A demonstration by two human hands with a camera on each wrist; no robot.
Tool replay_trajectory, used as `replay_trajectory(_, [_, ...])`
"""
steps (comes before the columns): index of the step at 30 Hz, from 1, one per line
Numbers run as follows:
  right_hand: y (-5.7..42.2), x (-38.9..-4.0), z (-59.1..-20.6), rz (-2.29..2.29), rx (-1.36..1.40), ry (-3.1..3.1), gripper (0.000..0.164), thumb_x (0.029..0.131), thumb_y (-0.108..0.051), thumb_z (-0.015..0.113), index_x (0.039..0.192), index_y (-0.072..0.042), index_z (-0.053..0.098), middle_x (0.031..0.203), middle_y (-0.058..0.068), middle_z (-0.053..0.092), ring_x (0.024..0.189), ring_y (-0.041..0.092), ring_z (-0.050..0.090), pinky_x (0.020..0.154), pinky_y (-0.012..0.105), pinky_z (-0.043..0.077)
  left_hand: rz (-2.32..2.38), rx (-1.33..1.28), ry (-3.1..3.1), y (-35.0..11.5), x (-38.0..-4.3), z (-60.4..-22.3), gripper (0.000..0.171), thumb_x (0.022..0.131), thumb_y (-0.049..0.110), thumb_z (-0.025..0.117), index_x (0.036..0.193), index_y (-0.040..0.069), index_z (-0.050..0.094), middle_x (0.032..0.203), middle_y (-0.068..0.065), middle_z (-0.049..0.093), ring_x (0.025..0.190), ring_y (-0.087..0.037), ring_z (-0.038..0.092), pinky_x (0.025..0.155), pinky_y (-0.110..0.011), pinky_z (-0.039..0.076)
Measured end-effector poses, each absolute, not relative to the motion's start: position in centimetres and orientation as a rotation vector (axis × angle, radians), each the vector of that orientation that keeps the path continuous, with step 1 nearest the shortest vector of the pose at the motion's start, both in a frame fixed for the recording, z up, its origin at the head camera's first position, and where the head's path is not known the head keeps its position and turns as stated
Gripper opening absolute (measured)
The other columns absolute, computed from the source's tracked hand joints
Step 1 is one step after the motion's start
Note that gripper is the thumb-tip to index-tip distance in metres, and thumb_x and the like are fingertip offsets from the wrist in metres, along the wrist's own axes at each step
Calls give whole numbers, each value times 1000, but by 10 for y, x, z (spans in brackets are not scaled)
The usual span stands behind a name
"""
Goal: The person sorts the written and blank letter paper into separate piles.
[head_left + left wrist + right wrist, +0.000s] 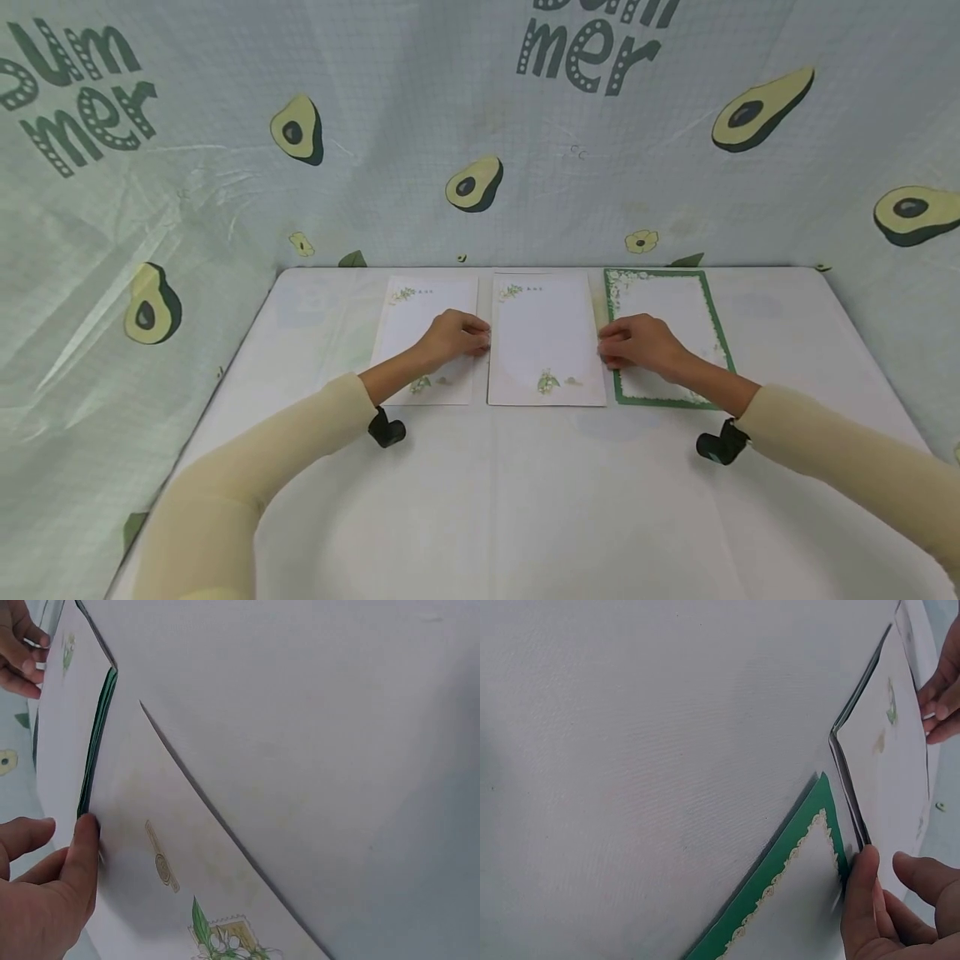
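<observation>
In the head view, a stack of decorated paper (543,333) lies in the middle of the table, its top sheet white with a small plant print. My left hand (456,333) touches the stack's left edge with its fingertips. Against the right edge rest the fingertips of my right hand (637,343). Both wrist views show thumb and fingers apart; a dark green layered edge (97,742) shows in the left one. A similar printed white sheet (397,325) lies partly under my left hand. Beneath my right hand is a green-bordered sheet (667,304).
All the paper lies on a white-covered table (495,500). A pale curtain (375,150) with avocado prints rises behind the table and along its sides. Small black cameras (386,427) hang at both wrists.
</observation>
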State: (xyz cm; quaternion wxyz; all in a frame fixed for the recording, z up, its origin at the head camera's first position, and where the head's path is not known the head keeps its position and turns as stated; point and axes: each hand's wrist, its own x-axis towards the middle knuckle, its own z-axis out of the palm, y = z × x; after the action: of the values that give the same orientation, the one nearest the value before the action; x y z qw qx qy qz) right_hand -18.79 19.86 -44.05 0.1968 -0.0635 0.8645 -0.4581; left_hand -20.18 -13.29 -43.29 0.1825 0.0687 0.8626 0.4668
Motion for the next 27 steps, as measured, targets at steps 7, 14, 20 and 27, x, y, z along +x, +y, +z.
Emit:
replay_trajectory(7, [196,-190,-438,-1287,-182,2426,37,98,-8,67,130,10,61,109,21,71,82,18,74,75,28,63,1322,208,2408,-131,-203,-432,31,100,2,63,128,-9,64,116,-22,70,105,-30,73,90,-31,60])
replay_trajectory(14, [195,-189,-436,-1277,-222,2450,37,98,-8,68,130,10,61,109,22,69,85,22,75,76,31,64,1401,181,2343,-133,-205,-437,31,99,1,63,129,-8,64,114,-20,71,103,-27,73,91,-30,60])
replay_trajectory(20, [195,-188,-434,-1254,-214,2469,36,98,-9,68,129,9,62,109,22,70,86,23,75,78,33,64,1462,142,2303,-133,-207,-441,31,99,0,63,128,-9,63,111,-19,71,100,-24,73,89,-29,60])
replay_trajectory(27, [195,-190,-434,-1242,-191,2468,34,99,-8,67,128,8,63,108,19,70,85,20,75,78,31,63,1490,78,2283,-131,-203,-438,31,99,-2,63,129,-11,63,114,-21,70,101,-24,73,91,-30,60])
